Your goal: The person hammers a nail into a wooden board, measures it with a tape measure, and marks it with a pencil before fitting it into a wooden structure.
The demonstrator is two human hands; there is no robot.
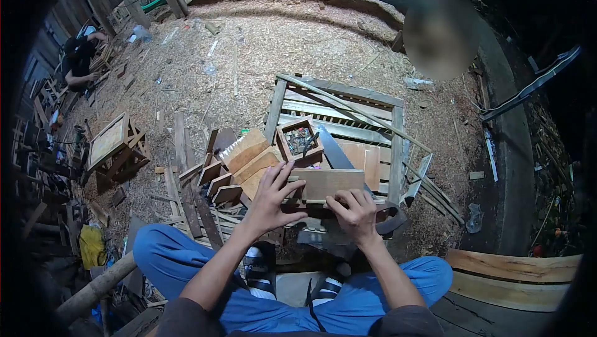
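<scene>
Head view, both hands pressed on wooden board (328, 184), left hand (272, 199) fingers spread, right hand (353, 211) curled, small wooden box (300, 142) holding dark bits.

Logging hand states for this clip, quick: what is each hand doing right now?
Left hand: open, fingers spread, pressing on the wooden board.
Right hand: fingers curled, gripping the same board's near edge.

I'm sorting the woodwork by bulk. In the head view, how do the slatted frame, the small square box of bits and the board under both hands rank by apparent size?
1. slatted frame, clearly largest.
2. board, under the left hand and right hand; it lies nearer the camera.
3. small square box, smallest.
</scene>
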